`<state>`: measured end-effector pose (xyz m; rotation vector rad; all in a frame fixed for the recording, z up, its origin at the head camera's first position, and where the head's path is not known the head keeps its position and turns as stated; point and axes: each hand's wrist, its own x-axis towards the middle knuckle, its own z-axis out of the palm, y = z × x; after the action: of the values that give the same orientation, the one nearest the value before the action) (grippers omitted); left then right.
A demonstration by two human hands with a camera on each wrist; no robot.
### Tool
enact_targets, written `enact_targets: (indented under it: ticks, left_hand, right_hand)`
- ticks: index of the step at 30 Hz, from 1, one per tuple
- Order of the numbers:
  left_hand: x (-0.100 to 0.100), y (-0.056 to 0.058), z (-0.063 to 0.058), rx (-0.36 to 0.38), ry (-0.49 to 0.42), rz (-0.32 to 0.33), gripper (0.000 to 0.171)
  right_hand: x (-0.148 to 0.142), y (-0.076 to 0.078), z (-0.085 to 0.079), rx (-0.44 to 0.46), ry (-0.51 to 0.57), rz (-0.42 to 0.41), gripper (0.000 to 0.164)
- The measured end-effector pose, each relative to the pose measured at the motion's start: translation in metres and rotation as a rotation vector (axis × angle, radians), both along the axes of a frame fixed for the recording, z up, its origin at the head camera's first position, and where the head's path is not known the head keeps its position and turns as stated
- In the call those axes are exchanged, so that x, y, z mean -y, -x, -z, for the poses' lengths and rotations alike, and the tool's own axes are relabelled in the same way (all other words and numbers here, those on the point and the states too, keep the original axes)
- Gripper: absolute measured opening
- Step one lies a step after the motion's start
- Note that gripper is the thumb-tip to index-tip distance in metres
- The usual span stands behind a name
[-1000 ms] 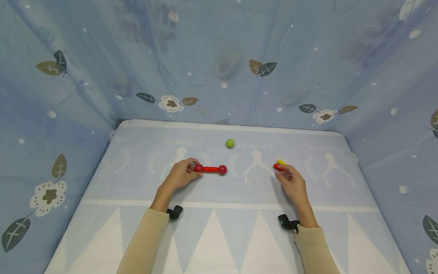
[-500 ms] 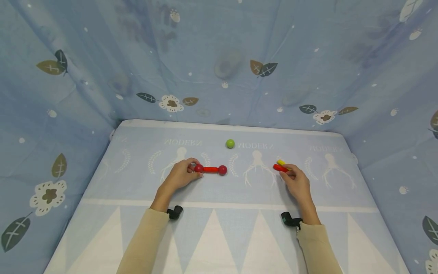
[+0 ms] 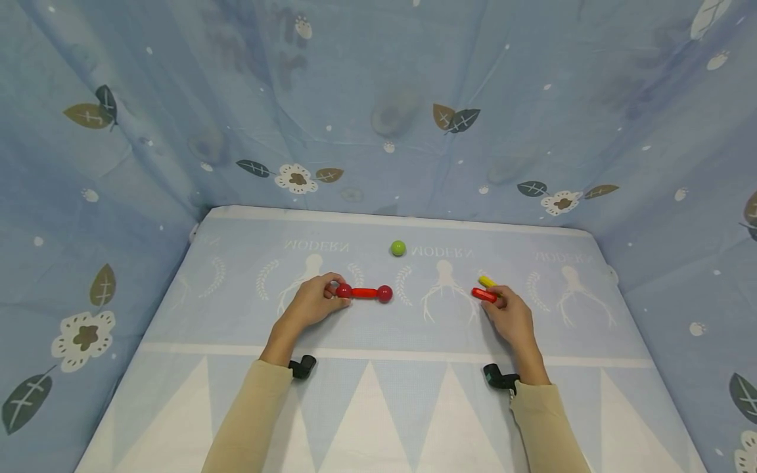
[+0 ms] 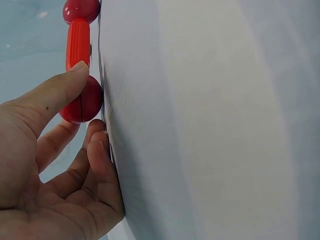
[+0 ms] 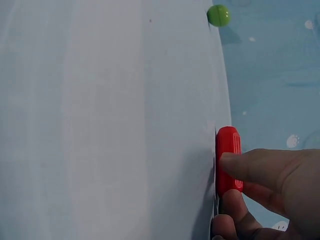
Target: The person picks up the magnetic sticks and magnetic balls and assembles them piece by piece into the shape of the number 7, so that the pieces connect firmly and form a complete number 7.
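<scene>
A red stick with a dark red ball at each end, shaped like a dumbbell [image 3: 363,293], lies on the patterned cloth. My left hand [image 3: 313,301] holds its left ball [image 4: 82,102] between thumb and fingers. The orange-red rod [image 4: 78,42] and the far ball stick out past the thumb. On the right, my right hand [image 3: 510,316] pinches a short ridged red stick [image 3: 483,295], with the thumb [image 5: 237,165] across its side. A yellow stick [image 3: 487,281] lies just behind the red one, partly hidden by the fingers.
A green ball [image 3: 398,248] rests farther back, between the two hands. Blue printed curtain [image 3: 390,131] stands behind and at both sides of the cloth-covered table [image 3: 378,335]. A black camera mount sits on each wrist.
My right hand has shifted slightly right, then a little back left. The red stick at its fingers has moved slightly toward me, apart from the yellow one. My left hand stays still.
</scene>
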<state>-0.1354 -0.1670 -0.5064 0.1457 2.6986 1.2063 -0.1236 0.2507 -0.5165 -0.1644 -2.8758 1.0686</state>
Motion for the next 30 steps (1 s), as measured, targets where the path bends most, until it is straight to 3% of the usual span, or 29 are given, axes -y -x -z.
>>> enact_targets:
  ticks: [17,30]
  left_hand:
    - [0.000,0.001,0.000,0.008,-0.012,0.005,0.042]
    - [0.001,-0.001,-0.001,0.010,-0.006,0.000,0.041]
  right_hand:
    - [0.004,-0.004,-0.002,-0.007,-0.014,-0.019,0.028]
    - [0.024,-0.015,-0.009,0.018,0.082,-0.085,0.026]
